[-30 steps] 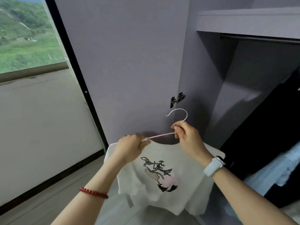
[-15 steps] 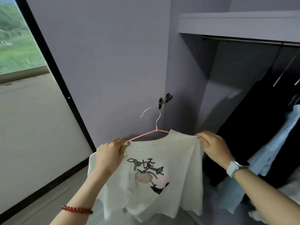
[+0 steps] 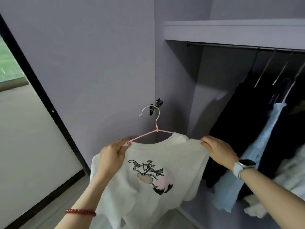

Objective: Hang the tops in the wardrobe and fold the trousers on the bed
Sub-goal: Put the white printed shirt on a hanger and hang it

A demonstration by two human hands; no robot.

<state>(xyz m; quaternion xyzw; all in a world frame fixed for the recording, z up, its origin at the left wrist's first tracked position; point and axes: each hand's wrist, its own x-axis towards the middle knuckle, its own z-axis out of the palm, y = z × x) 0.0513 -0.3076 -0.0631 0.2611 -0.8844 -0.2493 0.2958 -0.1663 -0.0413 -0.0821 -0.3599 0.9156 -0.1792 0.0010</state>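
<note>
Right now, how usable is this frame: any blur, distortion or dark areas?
Head view: wide-angle bending slants the window frame and wardrobe rail; the white top and pink hanger are sharp; the wardrobe's dark clothes lose detail in shadow; the pale clothes at the right edge are smeared.

Soft daylight from window (image 3: 9, 66) at left; wardrobe interior (image 3: 231, 96) dim, shadowed. Wide-angle bending at edges. Slight blur on clothes at far right.
</note>
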